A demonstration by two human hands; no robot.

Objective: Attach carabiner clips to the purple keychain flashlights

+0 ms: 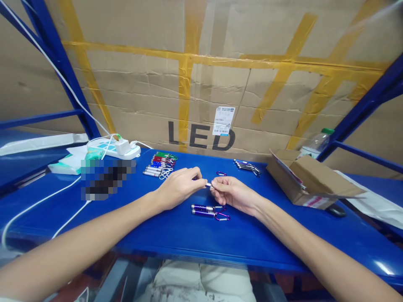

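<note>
A small, shiny purple-and-silver metal tube [208,184] is held between the two hands, over the smooth blue table [176,237]. One end is pinched by the fingertips of the left hand [180,187], and the other end is pinched by the thumb and fingers of the right hand [232,193]. Both grips are narrow, with the fingers closed on the tube. Most of it is covered by the fingers (only a little shiny bit can be seen), so it cannot be told how its parts are joined.

On the near side of the grip, two thin purple metal tubes with purple clips [203,213] are laid side by side. Just past the grip, a loose purple metal clip [221,173] is seen lying on the table. Beyond the left hand, a row of green, red, blue and silver tubes [157,165] is lined up. Beyond the right hand, some thin dark tubes [246,166] are bunched close together. Farther right of the grip, an open brown cardboard box [286,180] is seen. Far left of the grip, a white plastic power strip [103,149] is plugged into.
</note>
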